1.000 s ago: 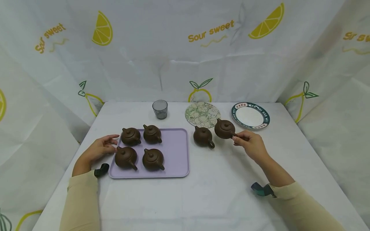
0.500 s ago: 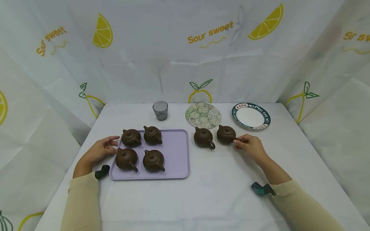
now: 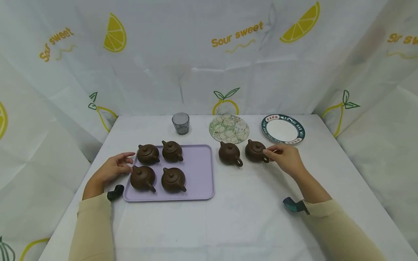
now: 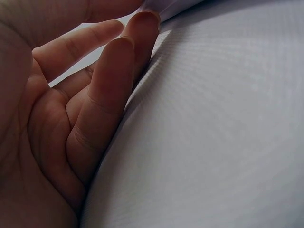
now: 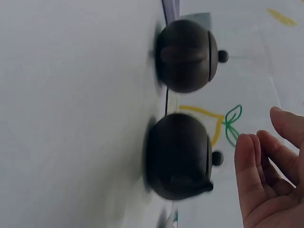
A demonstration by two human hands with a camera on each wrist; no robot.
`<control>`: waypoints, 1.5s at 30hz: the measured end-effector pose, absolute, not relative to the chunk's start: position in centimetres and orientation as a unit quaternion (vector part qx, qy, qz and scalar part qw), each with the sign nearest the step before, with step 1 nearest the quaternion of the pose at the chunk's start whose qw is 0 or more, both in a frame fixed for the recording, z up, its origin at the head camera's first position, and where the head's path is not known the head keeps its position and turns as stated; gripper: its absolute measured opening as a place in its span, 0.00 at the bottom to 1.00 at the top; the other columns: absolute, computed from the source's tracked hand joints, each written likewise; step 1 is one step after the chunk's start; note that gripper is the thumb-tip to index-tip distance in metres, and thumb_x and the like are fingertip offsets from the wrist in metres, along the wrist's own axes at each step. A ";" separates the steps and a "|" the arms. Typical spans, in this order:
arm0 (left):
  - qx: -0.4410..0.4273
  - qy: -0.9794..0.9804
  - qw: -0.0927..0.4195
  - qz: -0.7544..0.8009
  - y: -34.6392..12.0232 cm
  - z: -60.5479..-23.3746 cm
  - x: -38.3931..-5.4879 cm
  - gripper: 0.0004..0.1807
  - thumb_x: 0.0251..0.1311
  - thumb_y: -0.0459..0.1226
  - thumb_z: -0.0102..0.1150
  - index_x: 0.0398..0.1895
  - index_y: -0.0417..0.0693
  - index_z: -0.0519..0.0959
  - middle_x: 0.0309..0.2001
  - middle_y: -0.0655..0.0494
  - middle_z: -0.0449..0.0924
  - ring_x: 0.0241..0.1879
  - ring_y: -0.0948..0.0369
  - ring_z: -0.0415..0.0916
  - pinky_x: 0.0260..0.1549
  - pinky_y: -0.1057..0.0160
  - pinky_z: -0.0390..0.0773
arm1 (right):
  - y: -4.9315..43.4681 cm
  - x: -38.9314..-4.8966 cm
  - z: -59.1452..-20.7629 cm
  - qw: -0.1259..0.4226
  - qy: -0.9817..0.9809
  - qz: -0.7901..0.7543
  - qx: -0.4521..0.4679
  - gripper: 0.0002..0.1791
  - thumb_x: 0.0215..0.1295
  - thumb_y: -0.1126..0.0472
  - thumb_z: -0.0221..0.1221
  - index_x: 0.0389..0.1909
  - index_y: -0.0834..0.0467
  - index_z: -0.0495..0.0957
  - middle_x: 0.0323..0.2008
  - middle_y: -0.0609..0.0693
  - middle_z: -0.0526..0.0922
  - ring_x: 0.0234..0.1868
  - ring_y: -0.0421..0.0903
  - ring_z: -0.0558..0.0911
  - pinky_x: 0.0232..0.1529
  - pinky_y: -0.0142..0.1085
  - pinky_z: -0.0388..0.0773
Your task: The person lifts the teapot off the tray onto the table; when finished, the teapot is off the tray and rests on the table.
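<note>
Two brown teapots stand side by side on the white table: a left one (image 3: 230,154) and a right one (image 3: 255,150). My right hand (image 3: 285,158) is just beside the right teapot, above its handle. In the right wrist view that hand (image 5: 270,183) holds nothing, its fingers loosely bent and apart from the pot's lid knob (image 5: 217,158). Several matching teapots, among them a front-left one (image 3: 142,178), stand on a lilac tray (image 3: 200,174). My left hand (image 3: 112,169) lies at the tray's left rim with relaxed fingers; whether they touch it I cannot tell.
Along the back of the table are a grey glass (image 3: 181,123), a round patterned mat (image 3: 229,129) and a green-rimmed plate (image 3: 283,129). White cloth walls (image 3: 183,54) with lemon prints enclose the table's back and sides.
The right teapot has come down from the air onto the table, beside the other one. My right hand has let go of its handle and lifted slightly. The left hand stays put.
</note>
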State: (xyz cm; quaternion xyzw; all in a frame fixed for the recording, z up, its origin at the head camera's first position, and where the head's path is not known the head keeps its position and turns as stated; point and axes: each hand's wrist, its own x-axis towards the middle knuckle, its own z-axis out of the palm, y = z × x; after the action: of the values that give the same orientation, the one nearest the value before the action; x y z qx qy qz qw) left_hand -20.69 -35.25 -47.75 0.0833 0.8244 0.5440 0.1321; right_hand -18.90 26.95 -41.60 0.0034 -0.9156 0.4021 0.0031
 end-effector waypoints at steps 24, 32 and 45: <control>0.093 0.830 0.127 0.535 -34.8 -47.7 -21.2 0.36 0.54 0.23 0.59 0.69 0.31 0.61 0.47 0.44 0.76 0.35 0.63 0.80 0.37 0.69 0.76 | 5.2 -16.3 -43.9 -0.113 -0.835 0.490 0.226 0.08 0.59 0.51 0.68 0.30 0.52 0.85 0.26 0.41 0.81 0.24 0.39 0.80 0.25 0.34 0.76; 0.093 0.834 0.126 0.529 -35.0 -47.6 -20.9 0.37 0.53 0.23 0.61 0.68 0.31 0.62 0.48 0.38 0.74 0.35 0.64 0.79 0.38 0.70 0.75 | 3.5 -15.0 -44.7 -0.148 -0.851 0.441 0.244 0.10 0.59 0.49 0.67 0.23 0.48 0.84 0.21 0.37 0.80 0.24 0.36 0.76 0.24 0.31 0.73; 0.085 0.830 0.127 0.536 -35.3 -47.8 -20.7 0.37 0.53 0.24 0.61 0.69 0.34 0.62 0.50 0.39 0.74 0.35 0.65 0.78 0.37 0.69 0.75 | 4.4 -14.7 -44.7 -0.085 -0.863 0.447 0.220 0.04 0.58 0.57 0.67 0.26 0.51 0.86 0.24 0.36 0.80 0.28 0.36 0.76 0.30 0.31 0.75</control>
State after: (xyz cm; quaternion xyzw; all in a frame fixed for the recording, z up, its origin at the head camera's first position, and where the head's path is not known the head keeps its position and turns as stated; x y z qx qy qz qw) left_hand -20.69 -35.29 -47.78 0.0853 0.8303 0.5359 0.1269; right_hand -14.67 4.44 -44.67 0.2205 -0.8628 0.4469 -0.0853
